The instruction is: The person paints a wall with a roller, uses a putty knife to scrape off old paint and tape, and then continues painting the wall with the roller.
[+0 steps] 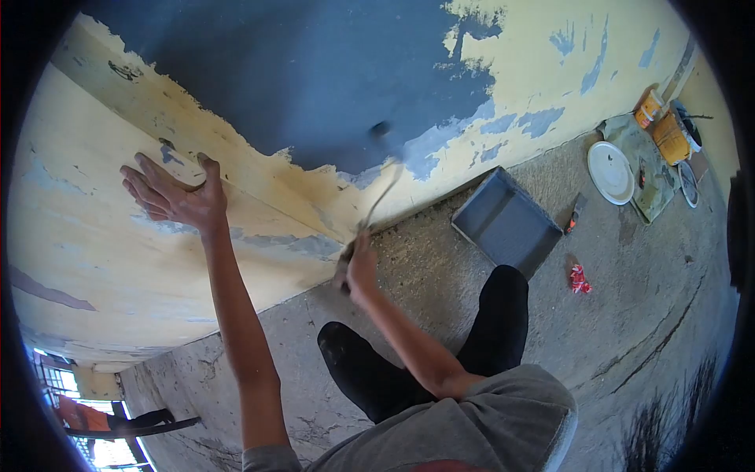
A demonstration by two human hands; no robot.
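Observation:
My right hand [359, 270] is closed round the handle of a paint roller [381, 200], near the floor corner. Its thin bent wire reaches up to the wall; its head is smeared by motion and blends into the blue paint. Above it, a large dark blue painted patch [314, 71] with ragged edges covers part of the cream wall [543, 63]. My left hand [177, 197] lies against the adjoining cream wall face [102, 197], fingers stretched out, holding nothing. A grey paint tray [503, 216] sits on the floor to the right of my right hand.
On the concrete floor [629, 315] lie a scraper [575, 214] and a red-and-white wrapper [579, 279]. Farther right are a white lid [610, 173], a stained sheet [659, 185], and yellow paint buckets [671, 140]. A person in orange [82, 414] appears at lower left.

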